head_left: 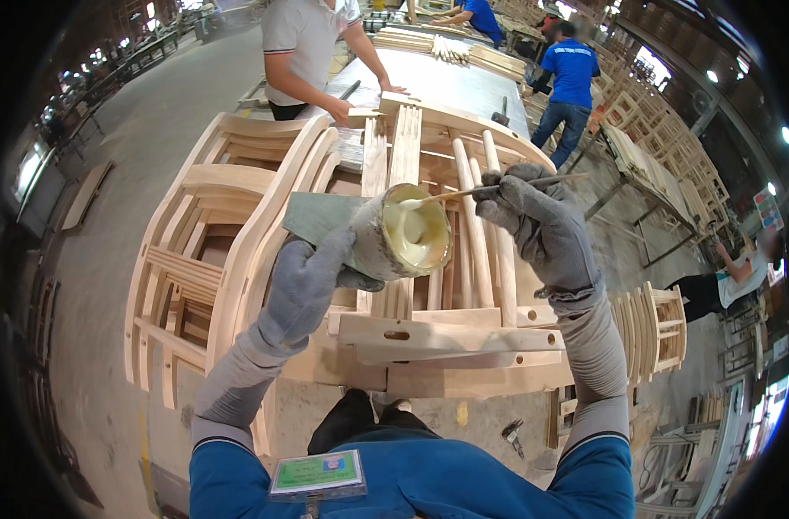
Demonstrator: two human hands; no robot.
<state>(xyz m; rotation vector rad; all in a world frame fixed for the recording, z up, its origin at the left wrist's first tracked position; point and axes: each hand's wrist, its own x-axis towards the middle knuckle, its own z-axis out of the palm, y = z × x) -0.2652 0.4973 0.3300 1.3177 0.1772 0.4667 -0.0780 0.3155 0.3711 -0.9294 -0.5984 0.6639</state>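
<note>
Cup: being held up in front of the chest above the pale wooden parts, tilting so that its round mouth is facing the wearer.
Cream-yellow paste: coating the inner wall and pooling inside the cup.
Left hand: wearing a grey glove, gripping the cup from its left and lower side with fingers curling against the wall.
Flat grey-green piece: sticking out leftward from the cup, just above the left hand; whether joining the cup or only lying against it, cannot tell.
Right hand: wearing a grey glove, pinching a thin stick between thumb and closed fingers.
Stick tip: showing a whitish coat and reaching over the cup's mouth; whether touching the paste, cannot tell.
Curved chair frames: standing stacked to the left.
Round rods: lying lengthwise beyond the cup.
Slotted rail: lying crosswise, near the wearer's body.
Worktable: stretching away ahead.
Co-worker in white shirt: standing at its left, resting one hand on it.
Co-worker in blue shirt: standing at its right, facing away.
</note>
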